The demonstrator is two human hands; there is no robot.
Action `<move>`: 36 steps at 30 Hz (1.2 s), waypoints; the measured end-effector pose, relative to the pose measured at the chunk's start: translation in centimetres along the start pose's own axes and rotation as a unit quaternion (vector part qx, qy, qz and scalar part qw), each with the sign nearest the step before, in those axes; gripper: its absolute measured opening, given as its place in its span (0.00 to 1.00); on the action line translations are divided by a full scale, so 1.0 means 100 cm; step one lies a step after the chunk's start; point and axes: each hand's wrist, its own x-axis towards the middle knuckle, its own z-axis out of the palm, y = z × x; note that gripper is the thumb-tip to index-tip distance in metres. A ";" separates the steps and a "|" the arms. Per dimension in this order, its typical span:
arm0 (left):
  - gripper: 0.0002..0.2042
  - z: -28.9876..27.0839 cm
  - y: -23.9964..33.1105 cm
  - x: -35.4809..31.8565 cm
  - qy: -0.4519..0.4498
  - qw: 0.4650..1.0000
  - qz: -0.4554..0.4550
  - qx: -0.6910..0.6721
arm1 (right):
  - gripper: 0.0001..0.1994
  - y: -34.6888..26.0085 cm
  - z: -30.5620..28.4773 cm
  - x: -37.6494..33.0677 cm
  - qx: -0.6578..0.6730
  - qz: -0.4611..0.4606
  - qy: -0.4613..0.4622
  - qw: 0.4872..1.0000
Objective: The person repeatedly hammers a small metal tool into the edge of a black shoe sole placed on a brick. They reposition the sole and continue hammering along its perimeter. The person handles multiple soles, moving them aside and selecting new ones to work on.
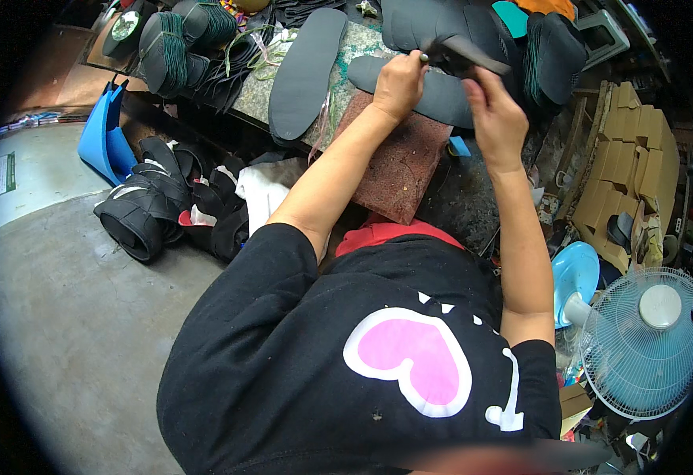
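Observation:
Over a stone-topped workbench (360,39), my left hand (399,85) is closed in a fist. A short rod-like tool with a shiny end (423,57) pokes out at the top of it. My right hand (498,123) grips a dark tool (473,57), smeared by motion, close beside the rod; its exact kind cannot be made out. Beneath both hands a dark grey shoe sole (441,99) lies flat, partly covered by them. Another grey sole (305,75) rests to the left. A reddish-brown slab (398,170) sits at the near edge, between my forearms.
Sole bundles tied with green string stand at the back left (164,59) and back right (552,59). Black straps or uppers (144,206) are heaped on the left, near a blue folded sheet (107,134). A fan (639,340) and stacked cardboard (624,158) are at right.

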 end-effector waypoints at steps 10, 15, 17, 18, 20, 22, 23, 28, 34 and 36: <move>0.05 0.001 -0.015 0.000 0.165 0.863 -0.262 -0.400 | 0.19 0.039 0.025 -0.022 -0.147 0.172 -0.155 0.962; 0.05 -0.014 -0.016 -0.004 0.110 0.915 -0.261 -0.285 | 0.20 0.045 0.027 -0.022 -0.168 0.164 -0.154 0.960; 0.04 -0.016 -0.016 -0.004 0.100 0.925 -0.257 -0.263 | 0.20 0.043 0.024 -0.017 -0.154 0.164 -0.157 0.962; 0.05 -0.016 -0.016 -0.004 0.094 0.921 -0.275 -0.259 | 0.20 0.039 0.021 -0.014 -0.153 0.171 -0.159 0.960; 0.05 -0.016 -0.018 -0.003 0.084 0.919 -0.286 -0.257 | 0.19 0.028 0.015 -0.006 -0.130 0.148 -0.135 0.971; 0.07 -0.015 -0.020 -0.003 0.076 0.928 -0.270 -0.245 | 0.19 0.014 0.004 0.002 -0.078 0.127 -0.101 0.984; 0.07 -0.015 -0.021 -0.003 0.063 0.929 -0.279 -0.236 | 0.18 0.007 -0.002 0.005 -0.036 0.114 -0.075 0.990; 0.07 -0.010 -0.017 -0.001 0.028 0.996 -0.083 -0.032 | 0.14 -0.011 -0.003 0.013 0.128 -0.045 0.069 0.988; 0.06 -0.005 -0.011 -0.001 0.058 0.997 -0.044 -0.003 | 0.19 0.018 0.017 -0.008 -0.128 0.131 -0.103 0.978; 0.05 -0.006 -0.012 -0.001 0.055 0.988 -0.140 -0.024 | 0.20 0.030 0.019 -0.014 -0.148 0.148 -0.139 0.968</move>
